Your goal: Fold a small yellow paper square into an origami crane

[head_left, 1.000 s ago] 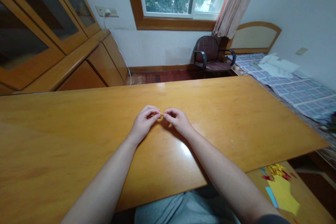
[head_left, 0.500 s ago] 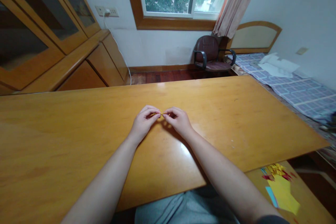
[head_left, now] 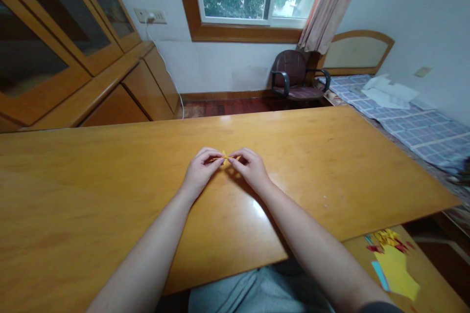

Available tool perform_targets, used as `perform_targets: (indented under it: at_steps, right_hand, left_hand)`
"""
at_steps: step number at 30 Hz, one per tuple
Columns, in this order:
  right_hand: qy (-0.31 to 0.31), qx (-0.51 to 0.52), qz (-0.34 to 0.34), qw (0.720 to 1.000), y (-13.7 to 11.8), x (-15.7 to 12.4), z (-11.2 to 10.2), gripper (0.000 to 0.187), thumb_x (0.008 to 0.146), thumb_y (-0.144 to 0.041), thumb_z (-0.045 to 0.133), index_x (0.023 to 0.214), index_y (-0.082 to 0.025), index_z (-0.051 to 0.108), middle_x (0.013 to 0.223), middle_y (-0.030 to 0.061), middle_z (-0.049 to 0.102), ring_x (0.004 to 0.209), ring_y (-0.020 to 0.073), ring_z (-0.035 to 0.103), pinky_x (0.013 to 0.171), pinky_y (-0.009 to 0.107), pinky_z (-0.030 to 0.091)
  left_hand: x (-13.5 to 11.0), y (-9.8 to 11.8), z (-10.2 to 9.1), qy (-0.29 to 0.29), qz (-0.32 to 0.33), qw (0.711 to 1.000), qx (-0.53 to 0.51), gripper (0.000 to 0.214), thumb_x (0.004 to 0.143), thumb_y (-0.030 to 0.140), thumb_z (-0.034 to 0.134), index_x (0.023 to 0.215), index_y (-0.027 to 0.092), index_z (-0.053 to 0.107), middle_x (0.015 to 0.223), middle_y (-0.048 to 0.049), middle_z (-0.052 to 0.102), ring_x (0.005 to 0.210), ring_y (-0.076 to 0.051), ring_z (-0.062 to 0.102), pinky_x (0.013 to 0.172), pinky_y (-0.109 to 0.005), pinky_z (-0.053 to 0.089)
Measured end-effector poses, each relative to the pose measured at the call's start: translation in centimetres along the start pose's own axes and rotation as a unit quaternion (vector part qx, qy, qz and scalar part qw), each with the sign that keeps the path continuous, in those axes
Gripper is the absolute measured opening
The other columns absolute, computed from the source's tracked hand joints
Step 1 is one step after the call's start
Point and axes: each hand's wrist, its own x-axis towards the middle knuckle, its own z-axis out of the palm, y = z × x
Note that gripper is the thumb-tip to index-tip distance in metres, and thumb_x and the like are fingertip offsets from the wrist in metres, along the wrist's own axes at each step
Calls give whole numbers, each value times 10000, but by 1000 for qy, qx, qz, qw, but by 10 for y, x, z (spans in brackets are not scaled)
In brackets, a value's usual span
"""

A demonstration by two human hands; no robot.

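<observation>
My left hand and my right hand meet just above the wooden table. Between them is a thin yellow strip-like piece, which looks like folded or twisted paper. Each hand pinches one side of it between thumb and fingertips. Narrow yellow ends show inside both curled hands, and a small bit stands up in the middle. Its exact shape is too small to make out. Both forearms reach in from the near edge, and the shadow of the hands falls on the tabletop.
At the lower right, a lower surface bears yellow paper sheets, a blue strip and a pile of yellow and red scraps. Beyond the table stand an office chair, a bed and a glass-fronted cabinet.
The middle of the yellow piece shows more between my fingertips, sticking up and down. Both hands have hardly moved and keep their pinch.
</observation>
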Motion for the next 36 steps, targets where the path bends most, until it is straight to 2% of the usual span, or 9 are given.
perform_targets:
  at_steps: [11, 18, 25, 29, 36]
  right_hand:
    - [5, -8, 14, 1000, 3, 1, -2, 128, 862, -284, 636, 828, -184, 709, 797, 28, 679, 662, 129, 581, 652, 258, 455]
    - [15, 72, 87, 994, 9, 2, 0, 190, 851, -376, 645, 844, -198, 712, 840, 30, 688, 659, 136, 602, 634, 261, 481]
    - [32, 184, 156, 970, 10, 4, -1, 256, 797, -437, 688, 856, -188, 700, 797, 16, 675, 601, 116, 558, 581, 240, 455]
    - [29, 223, 174, 959, 10, 6, -1, 249, 773, -422, 708, 843, -183, 699, 772, 8, 671, 596, 103, 540, 586, 230, 440]
    - [31, 248, 203, 947, 6, 8, -3, 284, 740, -442, 721, 837, -175, 698, 788, 18, 680, 605, 102, 532, 603, 238, 443]
  left_hand:
    - [0, 2, 1, 2, 27, 999, 41, 96, 802, 295, 693, 817, 202, 714, 900, -42, 631, 889, -173, 618, 776, -295, 536]
    - [-1, 2, 2, 24, 0, 1000, -17, 163, 776, 291, 720, 911, 202, 698, 993, -33, 585, 936, -167, 627, 862, -326, 554]
    - [-2, -7, 1, 41, -28, 997, -54, 264, 769, 310, 735, 1002, 205, 668, 1056, -30, 570, 904, -154, 647, 869, -321, 550]
    - [-2, -7, 1, 60, -40, 997, -42, 246, 769, 340, 731, 950, 185, 672, 995, -36, 603, 887, -165, 651, 850, -319, 545]
    - [-2, -1, 2, 61, -101, 990, -82, 291, 752, 390, 740, 914, 165, 650, 847, -37, 676, 795, -182, 679, 806, -351, 554]
